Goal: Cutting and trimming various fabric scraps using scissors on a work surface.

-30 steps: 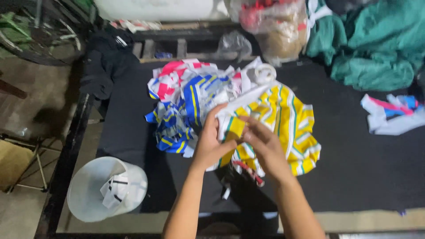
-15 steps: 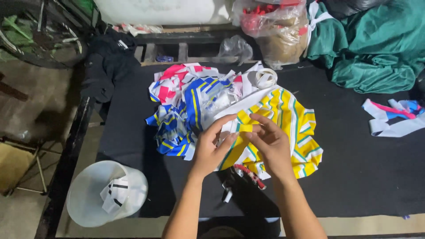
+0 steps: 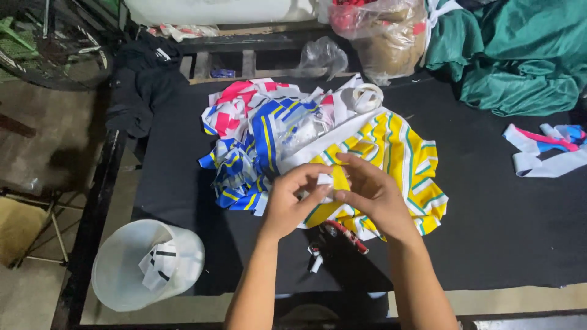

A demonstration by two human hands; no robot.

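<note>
A small white fabric scrap (image 3: 324, 181) is pinched between curled left hand (image 3: 292, 206) and right hand (image 3: 374, 197); both forearms reach forward over the yellow striped cloth (image 3: 397, 153).

A clear bag (image 3: 391, 33) of red and tan goods is seen at the table's far edge; a smaller clear bag (image 3: 322, 56) lies beside it

Both hands meet over the yellow striped cloth (image 3: 391, 153), and whatever the left hand (image 3: 292, 205) and right hand (image 3: 373, 198) pinch between them is mostly covered by fingers; only a white scrap shows. Beside that cloth, small red-and-white bits (image 3: 345, 235) are too small to make out. Far right of it, the green fabric (image 3: 520, 55) runs off the edge.
</note>
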